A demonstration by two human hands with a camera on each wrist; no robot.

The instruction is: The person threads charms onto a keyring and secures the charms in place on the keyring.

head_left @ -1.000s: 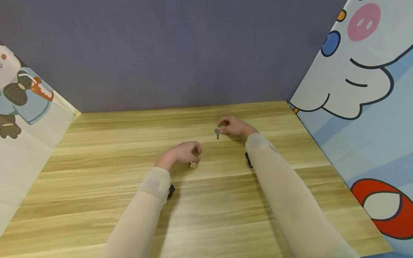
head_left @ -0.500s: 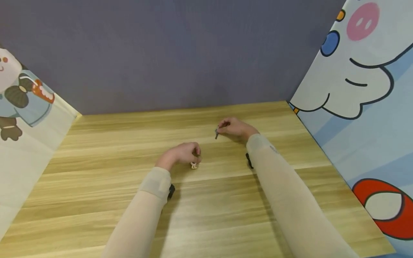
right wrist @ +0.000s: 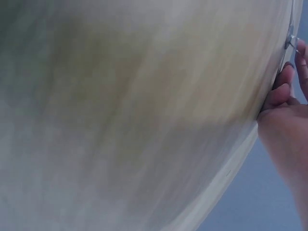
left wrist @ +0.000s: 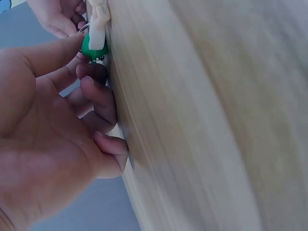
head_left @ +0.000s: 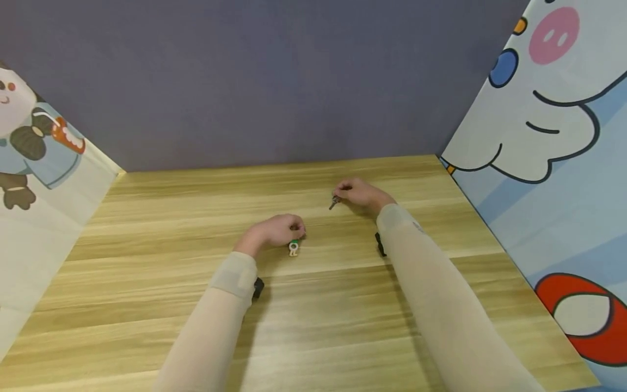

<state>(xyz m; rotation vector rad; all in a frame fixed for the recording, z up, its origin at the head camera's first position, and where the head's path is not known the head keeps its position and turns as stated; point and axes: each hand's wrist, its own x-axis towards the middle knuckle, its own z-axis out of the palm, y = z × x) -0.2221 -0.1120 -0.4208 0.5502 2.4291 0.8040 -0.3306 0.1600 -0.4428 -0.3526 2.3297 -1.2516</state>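
Observation:
In the head view my left hand (head_left: 280, 230) pinches a small figure keychain (head_left: 293, 248) near the middle of the wooden table (head_left: 313, 316). Green at the top, white and cream below, the keychain (left wrist: 97, 41) shows at the thumb and fingertips in the left wrist view, where the other fingers curl against the tabletop. Farther back and to the right, my right hand (head_left: 361, 193) pinches a small metal key (head_left: 334, 203) between thumb and forefinger. The key slants down toward the left. Only a bit of metal (right wrist: 291, 41) shows at the right fingertips in the right wrist view.
A dark grey panel (head_left: 274, 81) rises behind the table. Cartoon-printed walls stand at the left (head_left: 54, 228) and right (head_left: 553, 218). Black wrist devices sit under the left sleeve (head_left: 257, 288) and the right sleeve (head_left: 380, 245).
More of the keychain figure shows below my left fingers, its green part now visible. My right hand has shifted slightly right, and the key has tilted from hanging straight to slanting.

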